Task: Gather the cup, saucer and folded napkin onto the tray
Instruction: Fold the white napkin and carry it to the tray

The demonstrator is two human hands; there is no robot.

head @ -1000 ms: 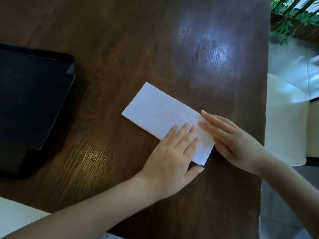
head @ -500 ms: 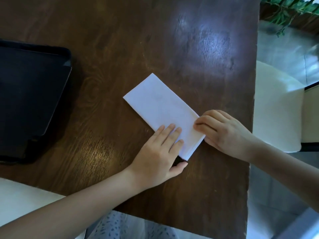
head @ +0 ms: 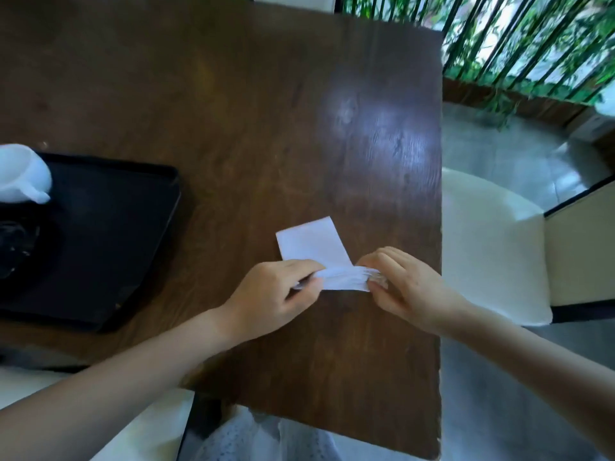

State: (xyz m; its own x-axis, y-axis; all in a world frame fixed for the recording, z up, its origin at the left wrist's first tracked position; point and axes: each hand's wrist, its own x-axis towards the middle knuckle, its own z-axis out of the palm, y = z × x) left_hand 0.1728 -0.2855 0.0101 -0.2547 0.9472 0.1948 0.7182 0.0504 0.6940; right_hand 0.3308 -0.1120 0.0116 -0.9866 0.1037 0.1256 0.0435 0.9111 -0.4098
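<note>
Both hands on the napkin (head: 312, 247), which sits on the dark wood worktop (head: 266, 111) right of centre. Left hand (head: 273, 301) pinches the napkin's near-left edge between thumb and fingers. Right hand (head: 406, 284) pinches the near-right edge, fingers curled in. Near edge is raised off the worktop and blurred, layers fanned; the far part of the napkin lies flat, white, rectangular.

Black tray (head: 139, 234) is on the worktop to the left, well apart from the napkin. White cup (head: 21, 173) sits at the tray's far-left corner, cut by the frame edge, handle or spout pointing towards the tray middle; cannot tell whether it rests on the tray or just past it. Dark blurred shape on the tray's left side, cannot tell what it is.

White chair seat (head: 492, 244) just beside the worktop's right edge. Green plants (head: 532, 44) behind dark bars, top right.
</note>
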